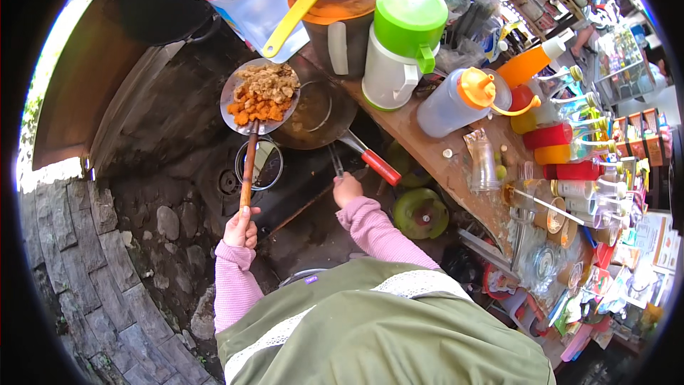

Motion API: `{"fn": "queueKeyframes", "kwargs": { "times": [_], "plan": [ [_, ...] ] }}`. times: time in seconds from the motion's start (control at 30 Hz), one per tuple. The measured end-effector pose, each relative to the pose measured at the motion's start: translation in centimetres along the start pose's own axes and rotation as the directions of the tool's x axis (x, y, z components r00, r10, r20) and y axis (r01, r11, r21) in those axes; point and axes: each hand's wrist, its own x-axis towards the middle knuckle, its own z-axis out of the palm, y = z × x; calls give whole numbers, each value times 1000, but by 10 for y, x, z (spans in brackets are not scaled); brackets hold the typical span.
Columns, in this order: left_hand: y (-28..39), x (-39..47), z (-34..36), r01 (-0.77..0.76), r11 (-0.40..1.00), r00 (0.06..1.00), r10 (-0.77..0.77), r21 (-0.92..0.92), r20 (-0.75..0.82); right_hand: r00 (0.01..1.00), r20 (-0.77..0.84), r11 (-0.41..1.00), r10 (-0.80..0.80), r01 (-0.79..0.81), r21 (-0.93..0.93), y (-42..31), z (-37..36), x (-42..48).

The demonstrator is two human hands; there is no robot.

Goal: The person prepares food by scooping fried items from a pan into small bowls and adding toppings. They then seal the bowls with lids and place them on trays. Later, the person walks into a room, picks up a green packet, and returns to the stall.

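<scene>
My left hand point(241, 230) grips the wooden handle point(249, 168) of a metal skimmer. Its round head point(231, 88) is raised level with the wok's left side. Orange fried pieces point(262, 107) and paler brown ones point(270, 77) lie heaped on it. My right hand point(347, 191) is closed around a thin metal utensil, apparently tongs point(336, 160), pointing towards the wok. That dark wok point(320, 109) has a red-sleeved handle point(380, 166) and holds what looks like oil. Below the skimmer head is a round metal ring point(280, 171) near the stove.
A wooden counter point(395, 123) runs along the right, bearing a green-lidded white jug point(390, 85), a squeeze bottle point(443, 109) and several sauce bottles. A yellow strainer point(291, 21) rests over a dark pitcher point(352, 51). Green gas cylinder point(419, 214) stands below. Stone wall point(96, 262) curves left.
</scene>
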Motion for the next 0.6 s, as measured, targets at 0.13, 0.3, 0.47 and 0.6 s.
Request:
{"fn": "queueKeyframes", "kwargs": {
  "times": [0.13, 0.3, 0.47, 0.6],
  "plan": [
    [2, 2, -2, 13, 1000, 1000, -13, 5, 4, 995, 75, 994, 62, -69, 83, -11, 22, -8],
    [6, 3, 3, 30, 999, 1000, -30, 19, 1, 966, 256, 909, 40, -142, 392, 9, 32, 10],
    [0, 6, -4, 35, 999, 999, -35, 3, 1, 770, 623, 597, 139, -567, 568, -10, -7, -8],
    [-3, 10, -4, 25, 1000, 1000, -25, 3, 19, 714, 700, 489, 8, -614, 620, 3, -28, -6]
  ]
}}
